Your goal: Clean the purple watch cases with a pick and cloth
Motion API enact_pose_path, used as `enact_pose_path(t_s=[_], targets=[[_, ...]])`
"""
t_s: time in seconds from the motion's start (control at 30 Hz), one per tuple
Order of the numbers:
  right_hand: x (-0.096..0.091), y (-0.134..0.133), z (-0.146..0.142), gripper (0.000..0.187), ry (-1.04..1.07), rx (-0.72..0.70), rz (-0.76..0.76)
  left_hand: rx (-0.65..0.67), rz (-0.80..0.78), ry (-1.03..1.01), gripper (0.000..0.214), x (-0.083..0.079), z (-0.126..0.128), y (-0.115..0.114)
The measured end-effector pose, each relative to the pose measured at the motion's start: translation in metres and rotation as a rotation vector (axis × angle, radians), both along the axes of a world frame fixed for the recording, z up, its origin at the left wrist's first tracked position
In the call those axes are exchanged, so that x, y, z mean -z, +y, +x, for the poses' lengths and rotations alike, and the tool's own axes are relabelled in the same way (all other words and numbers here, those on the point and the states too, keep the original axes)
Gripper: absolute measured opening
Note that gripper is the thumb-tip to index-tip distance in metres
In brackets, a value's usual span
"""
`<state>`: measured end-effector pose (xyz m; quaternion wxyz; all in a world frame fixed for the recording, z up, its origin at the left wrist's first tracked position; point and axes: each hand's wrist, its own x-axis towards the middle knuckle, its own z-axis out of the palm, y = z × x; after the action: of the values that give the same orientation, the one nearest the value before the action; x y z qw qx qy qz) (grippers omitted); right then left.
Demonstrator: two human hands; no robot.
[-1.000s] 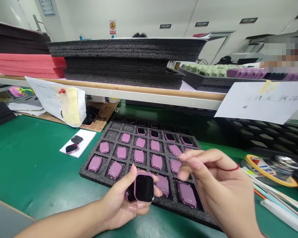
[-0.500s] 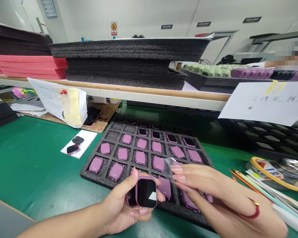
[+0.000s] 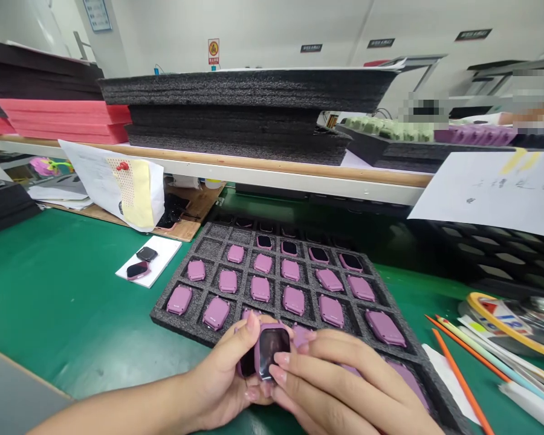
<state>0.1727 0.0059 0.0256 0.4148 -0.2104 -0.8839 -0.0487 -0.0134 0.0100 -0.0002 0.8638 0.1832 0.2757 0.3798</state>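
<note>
Two purple watch cases with black screens are in my left hand (image 3: pixel 229 368), the front watch case (image 3: pixel 266 350) overlapping the other watch case (image 3: pixel 247 365). My left thumb and fingers grip them by the edges. My right hand (image 3: pixel 340 380) has its fingers together, fingertips against the front screen. A clear film (image 3: pixel 266 370) appears to lie at the lower part of that screen, partly hidden by those fingers. Just beyond the hands, a dark foam tray (image 3: pixel 170 320) holds several purple watch cases (image 3: pixel 259 289), mostly back side up, with black screens showing in a far row.
On the left, a white pad (image 3: pixel 163 266) carries two small watch cases. Orange sticks (image 3: pixel 462 380) and a roll of tape (image 3: pixel 485 302) lie on the right. A shelf (image 3: pixel 254 170) with stacked black foam (image 3: pixel 236 130) crosses behind; a paper sheet (image 3: pixel 489 193) hangs from it.
My right hand has moved left and down, bringing the clear film from above the tray onto the front watch screen. The left hand still grips both watch cases.
</note>
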Motion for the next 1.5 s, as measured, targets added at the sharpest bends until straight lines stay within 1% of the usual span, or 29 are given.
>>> enact_pose_path(t_s=[0.03, 0.07, 0.13, 0.17, 0.23, 0.3, 0.37, 0.43, 0.5, 0.6, 0.67, 0.77, 0.83, 0.87, 0.93, 1.0, 1.1, 1.17, 1.2, 1.27, 1.33, 1.4, 1.47, 1.5], targets=[[0.001, 0.002, -0.001, 0.023, 0.002, 0.017, 0.000, -0.023, 0.043, 0.022, 0.061, 0.000, 0.001, -0.001], [0.002, 0.003, -0.003, 0.030, 0.009, 0.037, -0.017, -0.037, 0.091, 0.043, 0.060, 0.001, 0.002, -0.001], [0.004, 0.004, -0.007, 0.051, 0.003, 0.069, -0.115, -0.039, 0.185, 0.073, 0.058, 0.003, 0.004, -0.003], [0.005, 0.004, -0.009, 0.053, 0.007, 0.073, -0.184, -0.037, 0.221, 0.081, 0.057, 0.004, 0.004, -0.004], [0.005, 0.004, -0.012, 0.047, 0.035, 0.047, -0.307, -0.049, 0.240, 0.085, 0.057, 0.005, 0.005, -0.004], [0.005, 0.007, -0.013, 0.042, 0.090, 0.009, -0.367, -0.063, 0.180, 0.072, 0.058, 0.006, 0.005, -0.004], [0.004, 0.009, -0.014, 0.047, 0.131, -0.010, -0.364, -0.060, 0.080, 0.062, 0.060, 0.005, 0.004, -0.002], [0.005, 0.011, -0.013, 0.051, 0.136, -0.015, -0.367, -0.052, 0.014, 0.076, 0.062, 0.002, 0.003, 0.000], [0.007, 0.011, -0.013, 0.054, 0.126, -0.025, -0.394, -0.036, 0.008, 0.094, 0.062, -0.002, 0.002, 0.002], [0.009, 0.012, -0.009, 0.055, 0.097, -0.026, -0.411, -0.017, 0.029, 0.067, 0.061, -0.004, 0.003, 0.003], [0.008, 0.020, -0.007, 0.050, 0.090, -0.003, -0.409, -0.058, 0.040, 0.030, 0.058, -0.004, 0.004, 0.002], [0.006, 0.047, -0.011, 0.033, 0.152, 0.143, -0.516, -0.101, 0.079, 0.017, 0.053, -0.004, 0.006, 0.000], [0.008, 0.074, -0.025, 0.028, 0.176, 0.247, -0.590, -0.065, 0.113, 0.036, 0.052, -0.003, 0.007, -0.001], [0.010, 0.088, -0.035, 0.029, 0.159, 0.266, -0.600, -0.038, 0.134, 0.052, 0.053, -0.002, 0.008, 0.000], [0.017, 0.115, -0.063, 0.031, 0.085, 0.261, -0.601, -0.001, 0.188, 0.087, 0.061, 0.002, 0.007, 0.001], [0.027, 0.136, -0.093, 0.030, 0.015, 0.255, -0.592, 0.040, 0.247, 0.132, 0.068, 0.007, 0.006, 0.004], [0.042, 0.156, -0.129, 0.029, -0.008, 0.267, -0.580, 0.194, 0.305, 0.218, 0.080, 0.013, 0.004, 0.006], [0.048, 0.162, -0.139, 0.030, 0.011, 0.255, -0.586, 0.267, 0.336, 0.294, 0.087, 0.014, 0.003, 0.007], [0.048, 0.164, -0.140, 0.031, 0.030, 0.244, -0.592, 0.268, 0.347, 0.329, 0.088, 0.013, 0.003, 0.007], [0.040, 0.163, -0.132, 0.031, 0.089, 0.224, -0.606, 0.248, 0.333, 0.362, 0.087, 0.010, 0.003, 0.006], [0.022, 0.155, -0.114, 0.030, 0.167, 0.195, -0.627, 0.228, 0.281, 0.338, 0.085, 0.006, 0.004, 0.005], [-0.002, 0.136, -0.091, 0.033, 0.227, 0.138, -0.655, 0.190, 0.223, 0.273, 0.080, 0.004, 0.004, 0.005], [-0.022, 0.108, -0.068, 0.040, 0.241, 0.061, -0.675, 0.118, 0.153, 0.181, 0.070, 0.004, 0.004, 0.005], [-0.028, 0.092, -0.057, 0.042, 0.233, 0.028, -0.678, 0.075, 0.112, 0.128, 0.065, 0.004, 0.004, 0.005]])
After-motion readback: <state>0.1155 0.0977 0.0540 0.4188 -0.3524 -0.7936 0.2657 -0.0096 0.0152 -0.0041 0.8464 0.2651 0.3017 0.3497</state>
